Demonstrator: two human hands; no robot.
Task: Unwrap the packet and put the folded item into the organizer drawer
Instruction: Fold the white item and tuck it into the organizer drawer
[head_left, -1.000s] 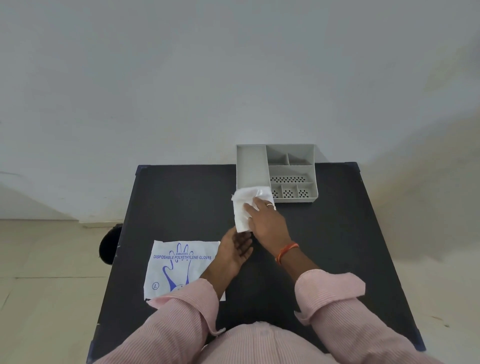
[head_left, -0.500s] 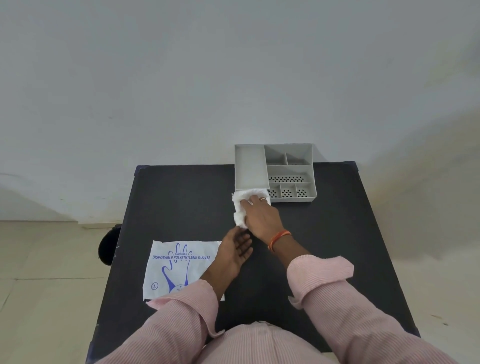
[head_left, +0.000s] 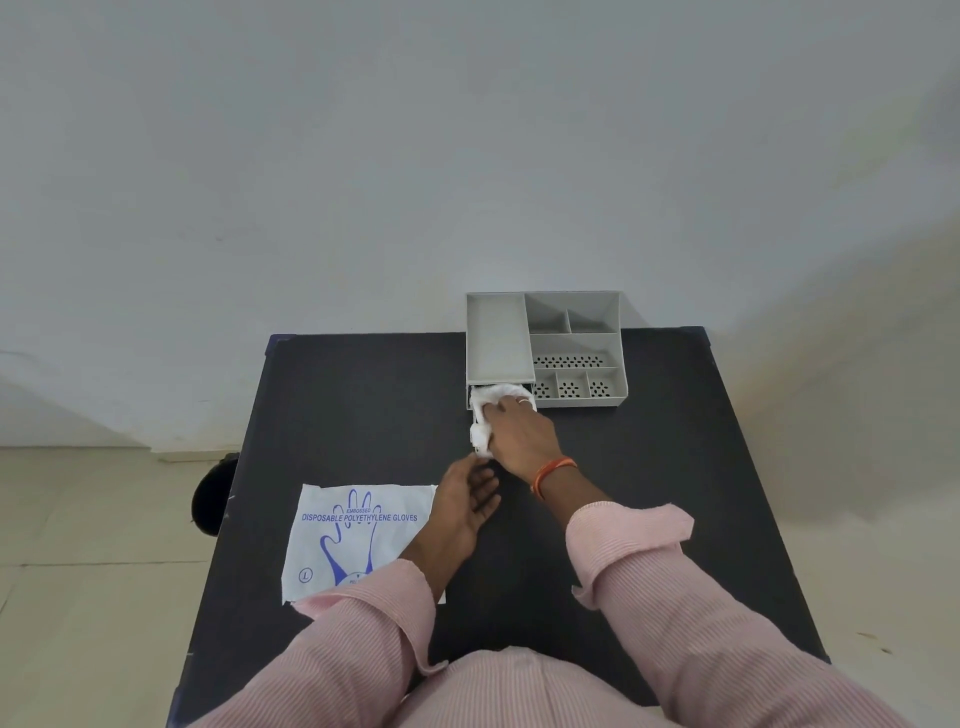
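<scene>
A grey organizer (head_left: 571, 343) with several compartments stands at the table's far edge. Its drawer opening is at the lower left front. My right hand (head_left: 519, 434) presses a white folded item (head_left: 483, 410) against that opening; the item's far end lies inside the slot and its near end hangs out toward me. My left hand (head_left: 467, 499) rests on the table just behind it, fingers loosely apart and holding nothing. The opened white wrapper (head_left: 358, 535), printed in blue with a glove drawing, lies flat at the left under my left forearm.
The black table (head_left: 675, 467) stands against a white wall. A dark round object (head_left: 213, 493) sits on the tiled floor beside the table's left edge. My pink sleeves cover the near part of the tabletop.
My right hand has carried the folded item away from me, from the middle of the table to the organizer's drawer opening. My left hand has stayed in place.
</scene>
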